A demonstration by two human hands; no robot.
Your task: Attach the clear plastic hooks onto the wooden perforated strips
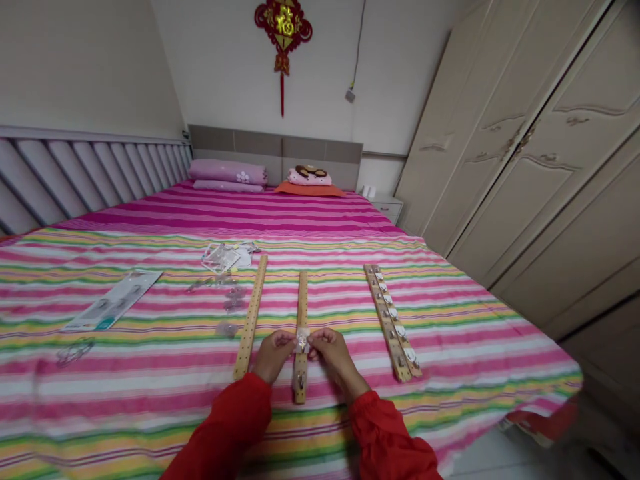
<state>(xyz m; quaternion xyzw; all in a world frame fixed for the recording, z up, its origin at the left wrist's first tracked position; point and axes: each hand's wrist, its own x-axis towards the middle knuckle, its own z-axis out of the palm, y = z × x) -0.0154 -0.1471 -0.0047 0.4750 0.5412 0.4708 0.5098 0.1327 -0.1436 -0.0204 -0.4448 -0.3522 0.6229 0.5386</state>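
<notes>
The small pale hook piece (303, 341) sits over the middle wooden strip (303, 293), nearer its close end, with a bit of shiny metal at its centre. The left hand (273, 355) pinches its left edge between thumb and fingertips, and the right hand (332, 352) does the same at its right edge; both are closed down to that narrow grip. Whether the piece lies flat against the wood is too small to tell. Closer to the person, a metal hook (301, 382) is on the same strip.

To the left lies a longer wooden strip (254, 310), dotted with holes, and beyond it a scatter of clear discs (233, 300) (their outlines are blurry). A heap of packaging (227, 257) lies past those, a flat packet (116, 303) farther left, and a tangle of thin loops (75, 351) near it. Well to the right, a hook-covered board (393, 321) carries rows of metal and white hooks. Everything rests on a bed with a striped sheet (165, 393).
</notes>
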